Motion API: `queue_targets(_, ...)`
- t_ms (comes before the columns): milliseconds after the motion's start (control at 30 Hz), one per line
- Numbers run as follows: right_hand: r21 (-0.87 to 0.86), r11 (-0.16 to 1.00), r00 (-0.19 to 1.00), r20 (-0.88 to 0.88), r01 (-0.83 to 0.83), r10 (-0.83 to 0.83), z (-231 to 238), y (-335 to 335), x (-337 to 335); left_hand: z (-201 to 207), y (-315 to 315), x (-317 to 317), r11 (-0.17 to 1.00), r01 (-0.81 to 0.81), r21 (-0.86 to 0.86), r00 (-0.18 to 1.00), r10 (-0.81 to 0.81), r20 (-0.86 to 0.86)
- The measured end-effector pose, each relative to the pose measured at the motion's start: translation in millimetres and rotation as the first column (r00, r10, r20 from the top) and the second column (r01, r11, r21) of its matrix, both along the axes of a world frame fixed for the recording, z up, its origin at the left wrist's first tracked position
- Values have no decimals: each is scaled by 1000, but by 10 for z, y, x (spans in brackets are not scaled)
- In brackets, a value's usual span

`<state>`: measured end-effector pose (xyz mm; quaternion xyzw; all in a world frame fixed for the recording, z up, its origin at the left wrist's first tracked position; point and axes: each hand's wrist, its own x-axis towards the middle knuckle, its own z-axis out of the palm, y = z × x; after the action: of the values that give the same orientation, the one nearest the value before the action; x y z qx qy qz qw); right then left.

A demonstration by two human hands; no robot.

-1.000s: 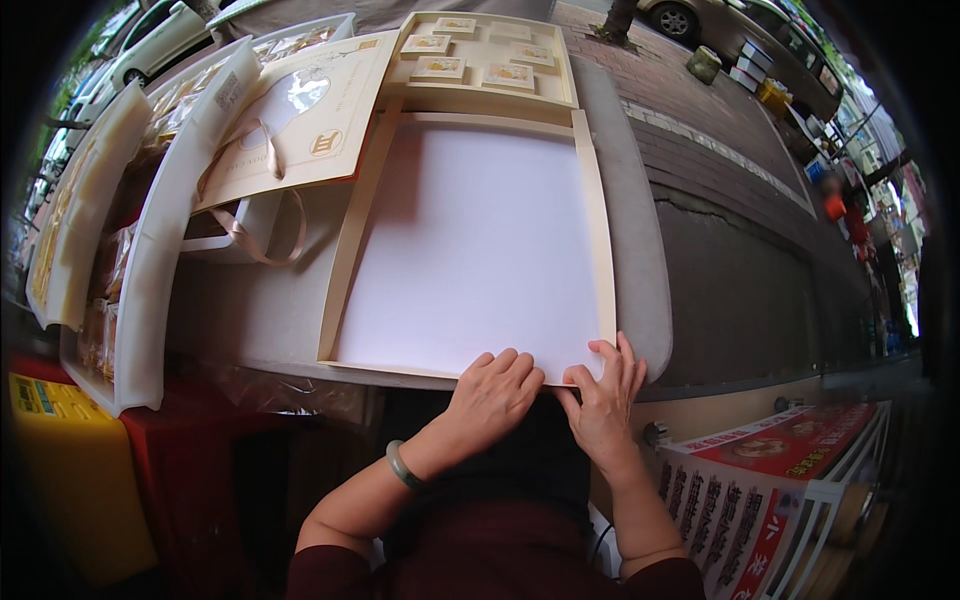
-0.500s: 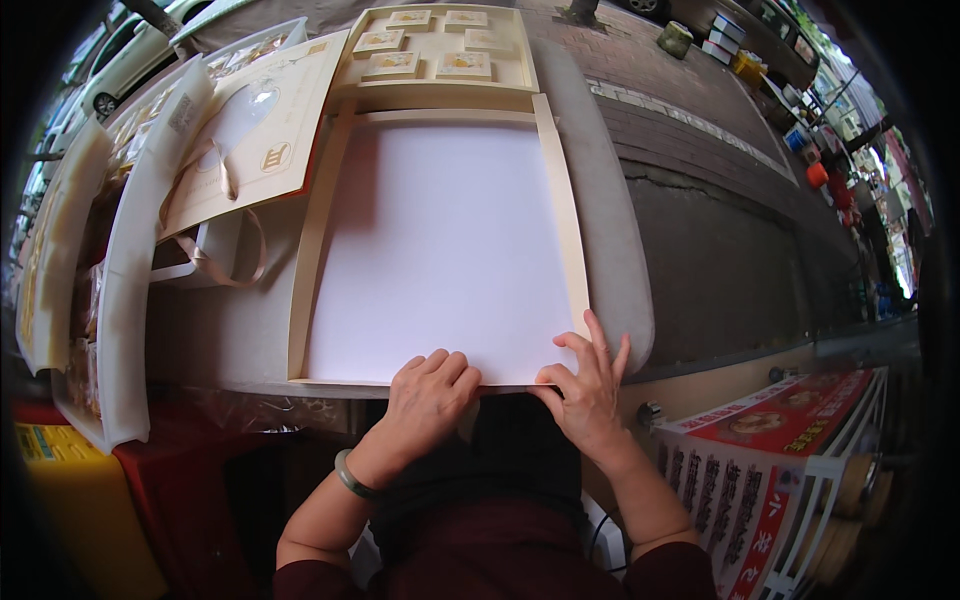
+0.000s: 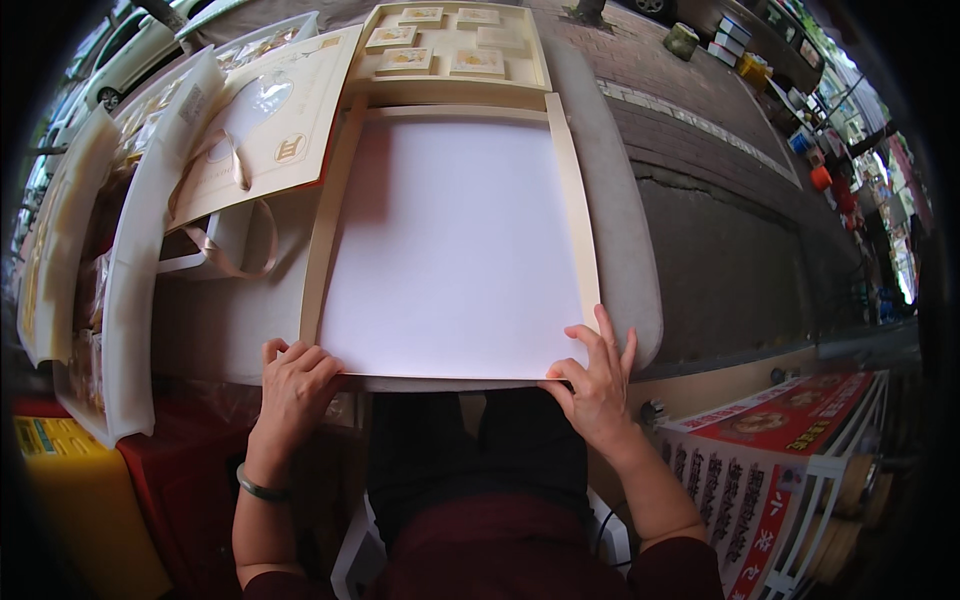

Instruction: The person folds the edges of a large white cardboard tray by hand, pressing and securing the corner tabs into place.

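- Shallow box (image 3: 572, 190), cream walls, white inner floor: centre of the frame, lying open side up on the table; its near edge runs along the table's near edge, a shadow falling across the upper left of the floor.
- Left hand (image 3: 297, 380): lower left of centre, at the near left corner of the shallow box; fingers bent and touching the corner. The thumb is hidden, so whether the hand grips cannot be told.
- Bracelet (image 3: 262, 487), pale green, ring-shaped: on the left wrist.
- Right hand (image 3: 597, 380): lower right of centre, at the near right corner of the shallow box; thumb and forefinger pinch the near edge, the other fingers raised and spread.
- Table (image 3: 625, 230), grey, rounded corner: beneath the shallow box, showing to its right and left.
- Second box (image 3: 450, 92), cream: upper centre, just beyond the shallow box; six small square pieces (image 3: 403, 62) with pictured tops inside.
- Printed panel (image 3: 305, 110), cream, with a clear rounded window: upper left, tilted, beside the shallow box.
- Ribbon (image 3: 240, 170), pale pink: looped on and below the printed panel.
- Long container (image 3: 140, 270), white: left of the frame; clear-wrapped goods (image 3: 88, 360) next to its wall.
- Yellow crate (image 3: 85, 500): lower left corner.
- Red furnishing (image 3: 190, 480), type unclear: right of the yellow crate.
- Sign panel (image 3: 770, 420), red and white, printed: lower right.
- Paving (image 3: 700, 150), brownish: upper right.
- Car (image 3: 140, 60), white: upper left.
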<state>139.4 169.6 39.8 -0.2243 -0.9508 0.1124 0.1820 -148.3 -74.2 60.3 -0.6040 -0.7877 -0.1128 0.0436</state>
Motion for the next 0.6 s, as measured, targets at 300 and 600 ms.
queue_targets(300, 53, 986, 985, 81, -157, 153, 86, 231, 163, 22, 53, 0, 999, 25, -22, 1000, -25, -9)
queue_targets(600, 70, 985, 987, 54, -156, 152, 34, 219, 149, -251, 892, 1056, 953, 61, 295, 979, -115, 166)
